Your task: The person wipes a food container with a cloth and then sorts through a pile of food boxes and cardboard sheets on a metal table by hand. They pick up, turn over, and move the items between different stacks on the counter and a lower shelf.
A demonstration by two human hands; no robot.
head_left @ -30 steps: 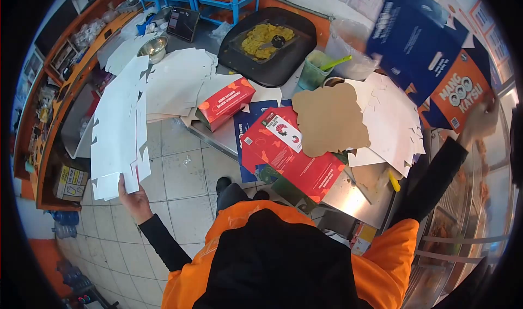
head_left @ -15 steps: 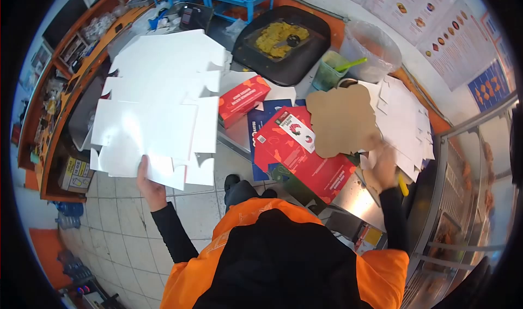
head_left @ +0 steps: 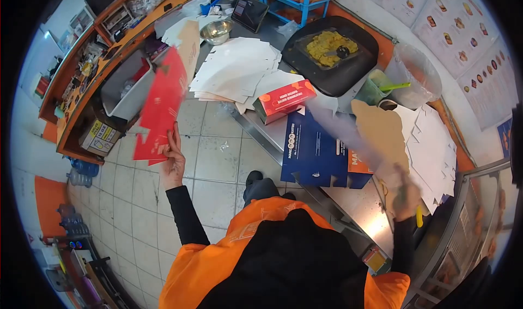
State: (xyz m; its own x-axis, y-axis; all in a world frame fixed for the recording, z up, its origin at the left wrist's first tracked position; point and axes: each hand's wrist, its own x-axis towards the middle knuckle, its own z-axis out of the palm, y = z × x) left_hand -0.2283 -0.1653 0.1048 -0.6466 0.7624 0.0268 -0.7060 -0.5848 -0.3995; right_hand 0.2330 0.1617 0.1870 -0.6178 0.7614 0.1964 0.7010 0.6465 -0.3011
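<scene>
My left hand (head_left: 173, 164) grips the lower edge of a red cardboard sheet (head_left: 166, 99), raised and turned nearly edge-on above the floor. On the right, my right hand (head_left: 406, 197) is smeared by motion beside a brown cardboard sheet (head_left: 381, 132); a blurred pale sheet (head_left: 340, 129) reaches from near it toward the red box. A blue cardboard sheet (head_left: 313, 148) with an orange part lies on the counter between my hands. Just behind it sits the folded red box (head_left: 286, 99). White cardboard sheets (head_left: 237, 69) are stacked at the counter's left.
A black tray (head_left: 297, 50) of yellow food stands at the back, near a green container (head_left: 373, 88) and a bag-lined bin (head_left: 417, 75). More white sheets (head_left: 430, 151) lie at the right, by a glass cabinet (head_left: 485, 216). A metal bowl (head_left: 216, 31) is at the back left.
The large white sheet in my left hand has turned and now shows red. The red sheet has left the counter, exposing the blue one. My right hand is more blurred, and the view has shifted left.
</scene>
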